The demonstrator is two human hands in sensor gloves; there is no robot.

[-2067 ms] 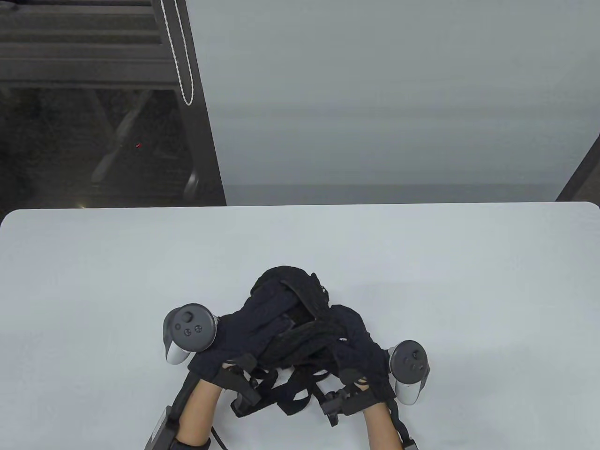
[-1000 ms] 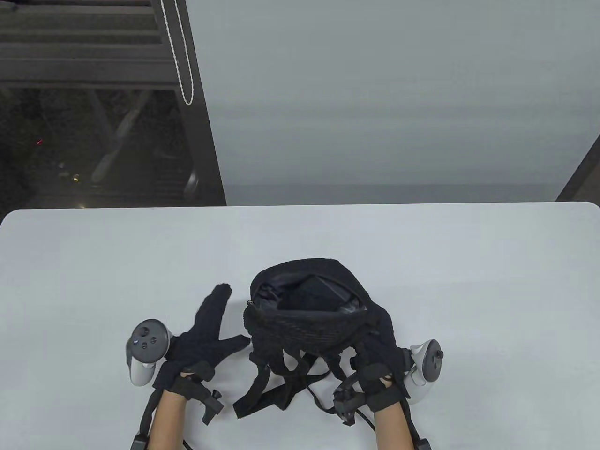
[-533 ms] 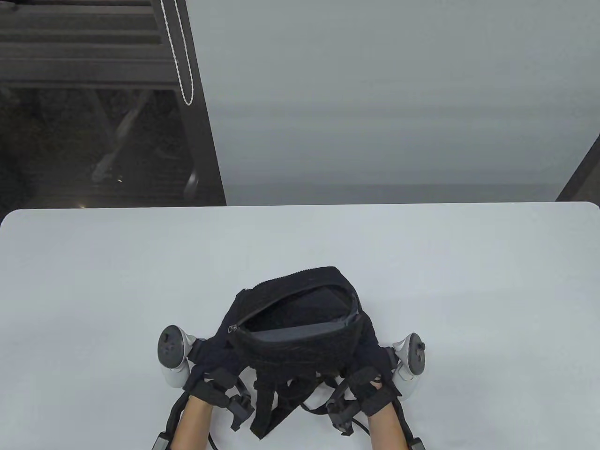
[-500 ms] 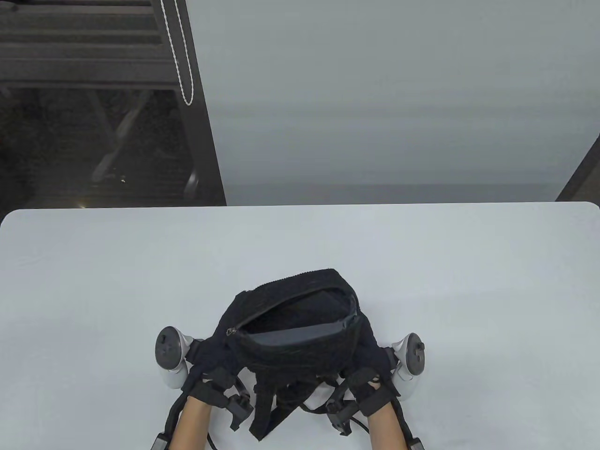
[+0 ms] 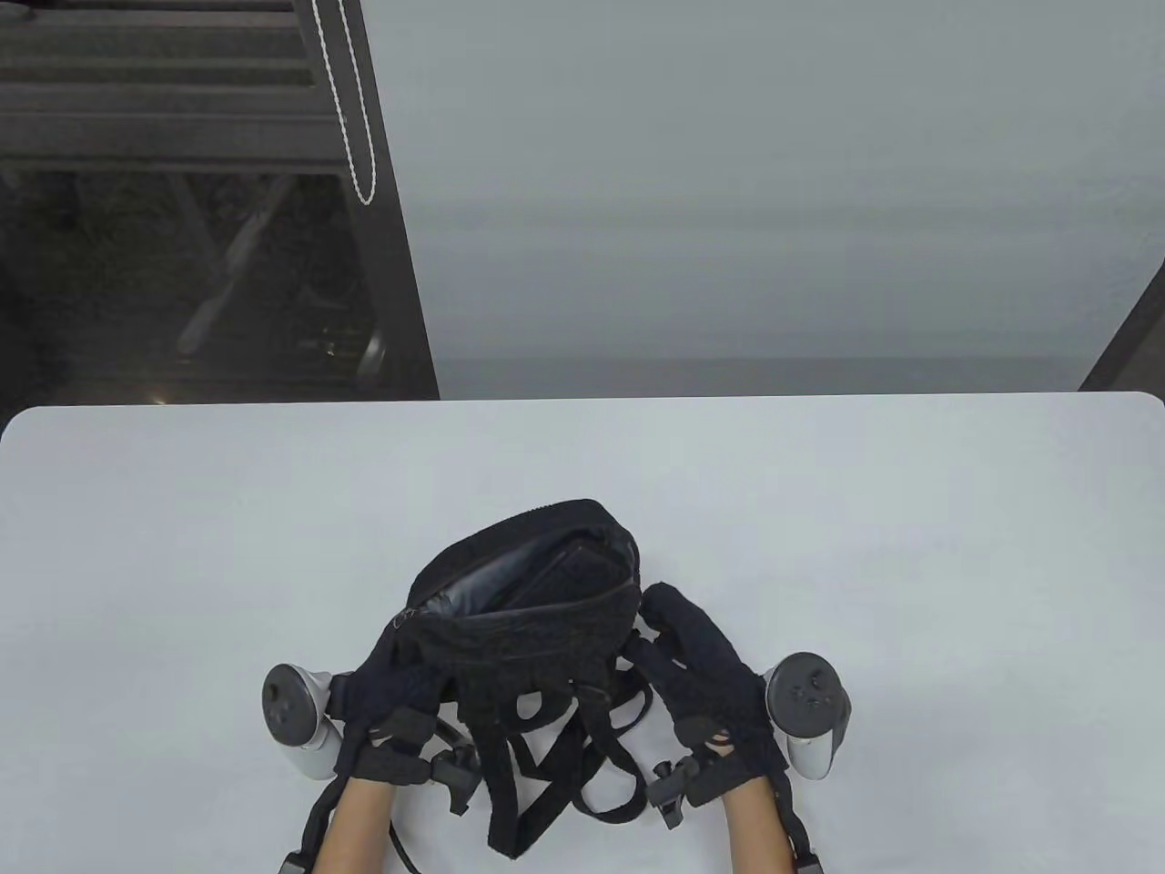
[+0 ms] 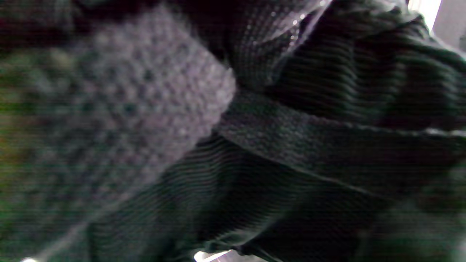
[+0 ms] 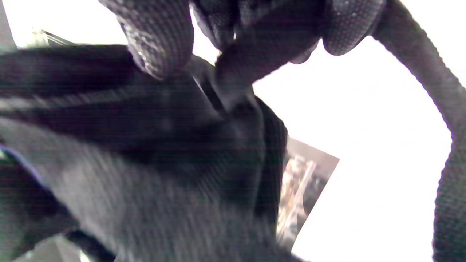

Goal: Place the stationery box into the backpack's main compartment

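Open backpack (image 5: 537, 628) between both hands, near table's front edge (image 5: 182, 856)

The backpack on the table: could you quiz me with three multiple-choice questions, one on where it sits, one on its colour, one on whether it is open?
1. Where on the table is the backpack?
A. near the front edge, between the two hands
B. at the far left corner
C. hanging off the right side

2. What colour is the backpack?
A. red
B. black
C. yellow

3. How is its main compartment?
A. zipped shut
B. covered by a flap
C. open, with a dark flat item inside

Answers:
1 A: it stands between the left hand, which grips its side, and the right hand beside it.
2 B: fabric and straps are all black.
3 C: the table view looks straight into the gaping top.
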